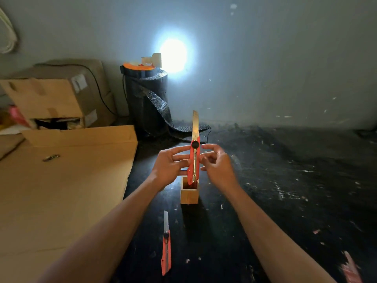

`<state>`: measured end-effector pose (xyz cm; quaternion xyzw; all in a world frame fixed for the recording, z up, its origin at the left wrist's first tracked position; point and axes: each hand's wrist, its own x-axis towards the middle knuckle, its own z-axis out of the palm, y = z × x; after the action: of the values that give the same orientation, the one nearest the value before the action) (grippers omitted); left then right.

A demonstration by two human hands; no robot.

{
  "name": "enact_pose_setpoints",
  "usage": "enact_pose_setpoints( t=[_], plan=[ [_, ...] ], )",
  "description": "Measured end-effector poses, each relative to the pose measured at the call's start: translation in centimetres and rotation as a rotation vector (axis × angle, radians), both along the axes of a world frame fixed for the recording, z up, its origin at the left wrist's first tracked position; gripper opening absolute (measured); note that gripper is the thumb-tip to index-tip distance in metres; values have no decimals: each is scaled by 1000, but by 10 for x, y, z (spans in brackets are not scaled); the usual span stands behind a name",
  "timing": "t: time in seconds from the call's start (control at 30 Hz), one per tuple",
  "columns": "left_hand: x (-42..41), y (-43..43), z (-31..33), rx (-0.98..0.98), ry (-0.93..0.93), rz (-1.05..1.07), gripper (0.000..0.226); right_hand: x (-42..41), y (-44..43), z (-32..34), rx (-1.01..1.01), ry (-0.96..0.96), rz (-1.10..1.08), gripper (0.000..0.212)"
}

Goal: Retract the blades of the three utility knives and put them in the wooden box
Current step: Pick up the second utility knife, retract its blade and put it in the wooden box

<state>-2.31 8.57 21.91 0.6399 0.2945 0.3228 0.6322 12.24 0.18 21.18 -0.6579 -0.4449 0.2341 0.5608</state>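
- A person's left hand [170, 166] holds an orange utility knife [193, 162] upright, thumb and fingers curled around the handle's left edge, its long blade fully extended and pointing up above the fingertips.
- The right hand [216, 163] sits just to the right of the same knife, fingers loosely spread and half open; whether its fingertips touch the handle cannot be told from this angle.
- A black round slider knob sits near the top of the held knife's handle, level with the fingertips of both hands.
- The wooden box [189, 192], small and open-topped, stands on the dark floor directly below the two hands; the lower end of the held knife hangs right at its opening.
- A second utility knife [166, 244] lies flat on the floor below the box and nearer the person, between the two forearms, blade still out and pointing toward the box.
- A reddish blurred object [349, 268] lies at the frame's edge, beyond the right forearm; what it is cannot be made out.
- A flat cardboard sheet [61, 190] spreads to the left of the left arm.
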Motion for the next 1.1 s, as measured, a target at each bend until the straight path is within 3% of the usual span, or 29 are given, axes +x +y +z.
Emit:
enact_pose_setpoints(
  t=[0.1, 0.2, 0.77, 1.0, 1.1],
  plan=[
    [5, -2, 17, 63, 3, 4, 42, 4, 8, 23, 37, -214, -36, 28],
    [7, 1, 28, 76, -27, -11, 40, 10, 12, 41, 45, -295, -47, 21],
    [12, 15, 41, 32, -46, 35, 39, 4, 1, 20, -25, -219, 37, 9],
    [17, 17, 42, 59, -54, 34, 39, 2, -6, 20, -49, -379, 29, 26],
    [18, 17, 44, 65, -61, 14, 41, 2, -9, 21, -19, -396, 10, 22]
  ],
)
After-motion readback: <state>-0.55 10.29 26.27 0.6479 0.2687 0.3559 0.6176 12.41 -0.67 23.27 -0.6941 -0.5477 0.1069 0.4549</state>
